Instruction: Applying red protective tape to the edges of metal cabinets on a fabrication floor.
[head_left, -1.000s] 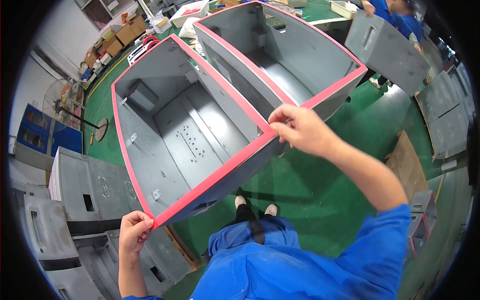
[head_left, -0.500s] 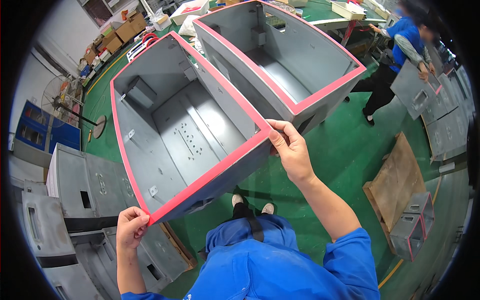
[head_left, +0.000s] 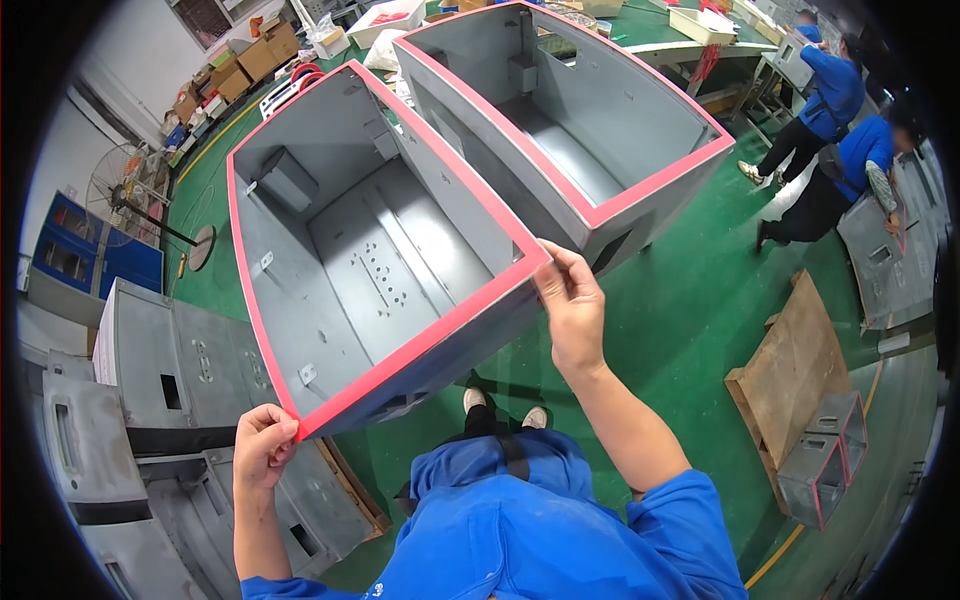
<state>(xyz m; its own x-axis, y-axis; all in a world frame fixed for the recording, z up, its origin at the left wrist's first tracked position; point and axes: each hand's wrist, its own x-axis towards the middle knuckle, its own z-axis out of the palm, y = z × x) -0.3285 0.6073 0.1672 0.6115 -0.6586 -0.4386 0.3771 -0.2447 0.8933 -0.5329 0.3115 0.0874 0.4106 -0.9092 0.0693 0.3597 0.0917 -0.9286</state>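
Observation:
A large open grey metal cabinet (head_left: 365,225) lies tilted in front of me, its open side up. Bright red tape (head_left: 420,347) runs along its rim. At the near left corner, my left hand (head_left: 263,447) is closed in a pinch on the tape. My right hand (head_left: 577,320) grips the near right corner, thumb over the tape and fingers against the outer side; the thumb is slightly blurred and the fingertips are partly hidden. A second grey cabinet (head_left: 610,110), also edged in red, stands close behind to the right.
Grey metal housings (head_left: 140,365) crowd the left side. A standing fan (head_left: 120,195) is farther back. On the right lie a wooden board (head_left: 790,365) and small red-edged boxes (head_left: 812,468). Two co-workers in blue are at far right; one bends over a grey panel (head_left: 875,250).
My right hand has shifted slightly left along the corner, while my left hand stays nearly in place. The co-worker with the panel has bent lower and moved right; another person now shows behind.

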